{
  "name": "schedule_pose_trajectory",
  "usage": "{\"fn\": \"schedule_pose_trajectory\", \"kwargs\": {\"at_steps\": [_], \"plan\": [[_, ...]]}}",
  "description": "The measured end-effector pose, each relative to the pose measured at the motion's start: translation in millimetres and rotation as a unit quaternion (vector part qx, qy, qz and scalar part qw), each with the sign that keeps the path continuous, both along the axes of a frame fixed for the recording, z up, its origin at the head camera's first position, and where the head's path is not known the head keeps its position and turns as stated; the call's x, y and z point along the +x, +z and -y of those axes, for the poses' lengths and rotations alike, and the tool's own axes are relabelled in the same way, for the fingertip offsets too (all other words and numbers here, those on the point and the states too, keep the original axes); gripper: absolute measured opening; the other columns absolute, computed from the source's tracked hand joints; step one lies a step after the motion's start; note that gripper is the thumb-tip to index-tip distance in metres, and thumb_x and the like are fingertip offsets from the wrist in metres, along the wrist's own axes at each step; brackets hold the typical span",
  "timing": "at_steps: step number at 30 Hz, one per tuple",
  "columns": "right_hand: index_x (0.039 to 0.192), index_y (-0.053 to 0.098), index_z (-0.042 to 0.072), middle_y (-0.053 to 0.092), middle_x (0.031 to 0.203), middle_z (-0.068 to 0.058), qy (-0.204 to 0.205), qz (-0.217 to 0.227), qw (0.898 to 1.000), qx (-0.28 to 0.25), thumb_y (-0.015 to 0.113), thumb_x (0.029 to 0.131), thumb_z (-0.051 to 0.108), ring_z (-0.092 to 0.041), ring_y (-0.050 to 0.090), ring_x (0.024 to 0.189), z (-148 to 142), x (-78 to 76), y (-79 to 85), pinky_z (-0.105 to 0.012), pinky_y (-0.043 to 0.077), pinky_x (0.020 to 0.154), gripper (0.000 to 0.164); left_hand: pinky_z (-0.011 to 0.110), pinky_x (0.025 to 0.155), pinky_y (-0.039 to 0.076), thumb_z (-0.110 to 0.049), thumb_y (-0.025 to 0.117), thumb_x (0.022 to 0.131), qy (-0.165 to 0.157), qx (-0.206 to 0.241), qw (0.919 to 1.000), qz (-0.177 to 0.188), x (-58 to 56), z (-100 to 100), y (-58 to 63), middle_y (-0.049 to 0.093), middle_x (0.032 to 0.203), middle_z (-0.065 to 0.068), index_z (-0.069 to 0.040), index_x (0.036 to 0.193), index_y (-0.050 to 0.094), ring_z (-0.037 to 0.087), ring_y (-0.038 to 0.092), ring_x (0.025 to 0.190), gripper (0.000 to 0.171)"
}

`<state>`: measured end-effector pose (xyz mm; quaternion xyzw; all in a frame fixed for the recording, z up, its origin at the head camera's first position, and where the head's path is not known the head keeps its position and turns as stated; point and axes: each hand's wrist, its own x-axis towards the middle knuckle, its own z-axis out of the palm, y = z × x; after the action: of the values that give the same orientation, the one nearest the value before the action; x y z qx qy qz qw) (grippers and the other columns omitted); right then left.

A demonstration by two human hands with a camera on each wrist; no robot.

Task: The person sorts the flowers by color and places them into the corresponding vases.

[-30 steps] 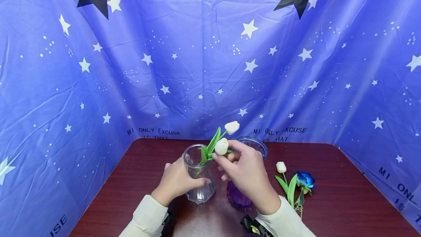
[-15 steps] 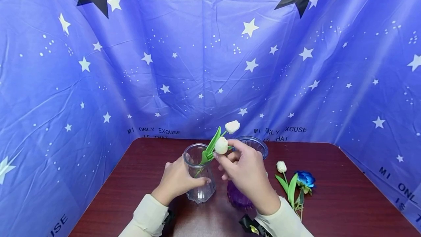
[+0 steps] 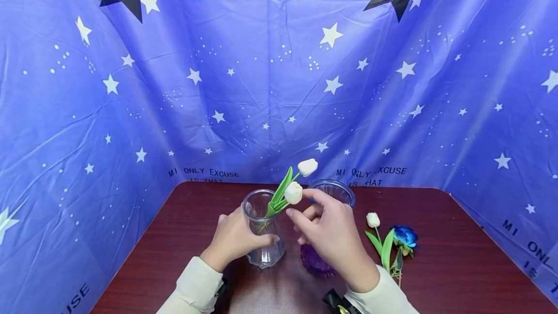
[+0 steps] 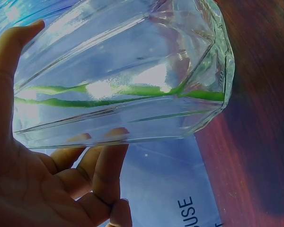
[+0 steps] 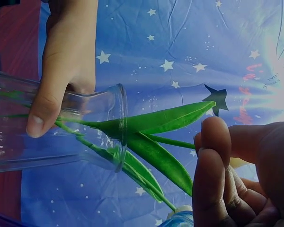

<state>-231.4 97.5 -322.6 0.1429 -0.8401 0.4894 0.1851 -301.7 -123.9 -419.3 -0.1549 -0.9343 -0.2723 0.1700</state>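
Here, gripping a clear vase (image 3: 268, 254) with two white tulips (image 3: 293, 193) inside

Reads "MI ONLY EXCUSE IS THAT" twice along the bottom of the star-printed backdrop (image 3: 261, 42), with more lettering cut off at both sides; shows "USE" in the left wrist view. Stands upright near the middle of the tabletop (image 3: 457, 265), mouth up, long axis close to vertical, clasped between thumb and fingers of the left hand (image 3: 237, 234). Runs diagonally with the tulips: stems down inside the glass, blooms up beyond the rim's right side. Hovers close by the lower bloom with the right hand (image 3: 333, 231), fingers loosely bent, thumb apart from forefinger; impossible to tell whether touching. Hides, behind that hand, much of a purple vase (image 3: 316, 258). Includes, farther right, a blue flower (image 3: 404, 238) lying beside a single white tulip (image 3: 373, 220).
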Motion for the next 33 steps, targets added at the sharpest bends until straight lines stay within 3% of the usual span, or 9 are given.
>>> {"fn": "schedule_pose_trajectory", "kwargs": {"at_steps": [11,17,33], "plan": [[0.115,0.070,0.025,0.066,0.060,0.018,-0.009,-0.053,0.998,0.018,0.084,0.089,0.024,-0.002,0.061,0.043,-21,13.9,5.1,-0.024,0.051,0.046,0.030,0.041,0.077,0.037,-0.074,0.084,0.061,0.003,0.003,1.0000,0.001,-0.1,0,-0.7,0.074,0.111,-0.017,-0.030,0.132,0.060,0.008,0.070,0.099,0.088],[0.117,0.071,0.022,0.068,0.063,0.016,-0.013,-0.056,0.998,0.020,0.083,0.089,0.027,-0.001,0.062,0.045,-30,18.9,10.3,-0.024,0.052,0.047,0.031,0.040,0.077,0.036,-0.074,0.085,0.060,0.010,0.003,1.0000,0.001,1.2,-1,-0.2,0.073,0.109,-0.017,-0.031,0.132,0.059,0.009,0.070,0.099,0.088],[0.112,0.073,0.021,0.063,0.060,0.023,-0.041,-0.112,0.991,0.059,0.085,0.087,0.023,0.004,0.057,0.046,-45,21.7,8.2,-0.018,0.047,0.048,0.027,0.041,0.077,0.037,-0.073,0.085,0.060,0.007,0.007,0.9999,0.007,2.8,-1,1.8,0.074,0.109,-0.015,-0.027,0.130,0.061,0.010,0.070,0.099,0.087]]}}
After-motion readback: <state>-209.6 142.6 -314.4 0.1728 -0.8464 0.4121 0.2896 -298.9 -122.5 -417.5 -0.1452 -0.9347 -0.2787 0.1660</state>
